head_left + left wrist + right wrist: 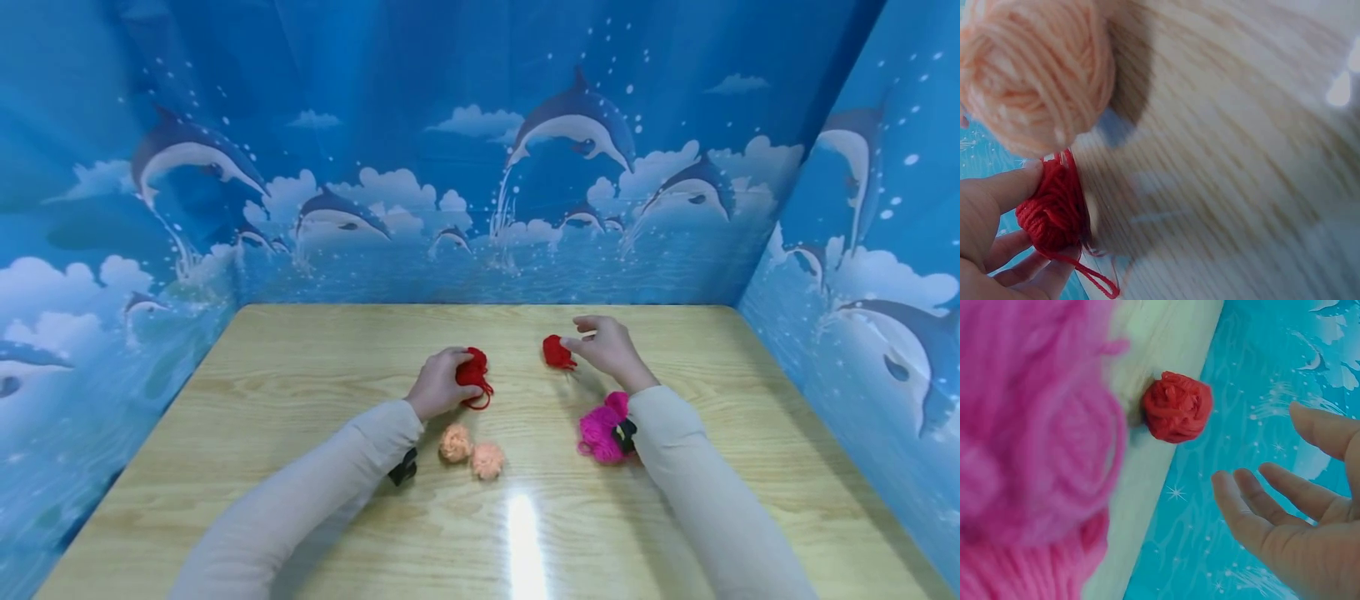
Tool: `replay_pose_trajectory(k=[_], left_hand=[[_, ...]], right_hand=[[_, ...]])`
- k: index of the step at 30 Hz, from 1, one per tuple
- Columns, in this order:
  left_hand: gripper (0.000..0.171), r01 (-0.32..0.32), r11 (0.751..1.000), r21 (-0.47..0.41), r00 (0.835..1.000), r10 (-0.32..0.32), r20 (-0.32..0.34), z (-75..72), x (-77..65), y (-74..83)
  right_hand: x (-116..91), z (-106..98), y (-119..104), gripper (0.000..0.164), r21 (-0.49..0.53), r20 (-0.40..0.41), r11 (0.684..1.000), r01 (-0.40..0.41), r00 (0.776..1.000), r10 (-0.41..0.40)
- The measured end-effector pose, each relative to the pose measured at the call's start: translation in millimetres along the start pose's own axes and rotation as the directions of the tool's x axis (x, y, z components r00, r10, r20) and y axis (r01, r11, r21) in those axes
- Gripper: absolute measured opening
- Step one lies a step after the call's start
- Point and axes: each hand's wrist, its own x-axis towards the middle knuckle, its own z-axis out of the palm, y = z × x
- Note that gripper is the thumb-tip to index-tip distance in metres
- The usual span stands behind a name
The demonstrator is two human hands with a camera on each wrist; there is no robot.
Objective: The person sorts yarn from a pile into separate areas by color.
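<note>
My left hand [437, 384] grips a red yarn ball [471, 372] on the wooden table, thumb on one side and fingers on the other. A loose loop of its yarn hangs out in the left wrist view, below the ball [1054, 215]. My right hand [609, 350] hovers beside a second, smaller red yarn ball [557, 352]. In the right wrist view that ball [1179, 407] sits apart from the right hand [1297, 512], whose fingers are spread and loosely bent with nothing between them.
Two peach yarn balls [487, 460] lie side by side near the left wrist. Magenta yarn balls [602, 433] sit next to the right wrist, partly hidden by a black wrist device [624, 435]. A blue dolphin-print curtain [480, 167] stands behind the table's [337, 342] far edge.
</note>
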Motion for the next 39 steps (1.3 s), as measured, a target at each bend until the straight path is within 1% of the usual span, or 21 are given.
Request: replay_pose_trajectory(k=[9, 18, 21, 25, 31, 36, 39], left_hand=[[0.055, 0.007, 1.0, -0.01, 1.0, -0.007, 0.004, 0.7, 1.1, -0.4], [0.055, 0.006, 1.0, -0.003, 1.0, -0.006, -0.002, 2.4, 0.0, 0.4], [0.054, 0.0, 1.0, -0.003, 1.0, 0.0, -0.009, 3.8, -0.6, 1.0], [0.054, 0.01, 1.0, -0.013, 1.0, -0.01, -0.005, 4.3, -0.4, 1.4], [0.054, 0.013, 1.0, -0.02, 1.0, -0.013, -0.003, 2.3, 0.2, 2.2], [0.054, 0.014, 1.0, -0.016, 1.0, -0.014, -0.007, 0.4, -0.7, 3.0], [0.054, 0.012, 1.0, -0.018, 1.0, -0.012, -0.01, 0.2, -1.2, 3.6]], right_hand=[[17.0, 8.8, -0.8, 0.057, -0.022, 0.039, 0.999, -0.05, 0.998, 0.051], [27.6, 21.5, 6.4, 0.057, 0.018, 0.073, 0.992, -0.125, 0.99, 0.123], [29.4, 24.8, 6.7, 0.056, 0.024, 0.073, 0.987, -0.161, 0.985, 0.159], [32.2, 28.5, 6.6, 0.053, 0.029, 0.064, 0.979, -0.2, 0.978, 0.198], [33.8, 30.3, 5.1, 0.049, 0.012, 0.05, 0.981, -0.195, 0.98, 0.194], [34.2, 31.0, 5.1, 0.05, -0.02, 0.068, 0.986, -0.166, 0.984, 0.167], [34.8, 31.5, 6.1, 0.052, -0.027, 0.077, 0.987, -0.161, 0.984, 0.163]])
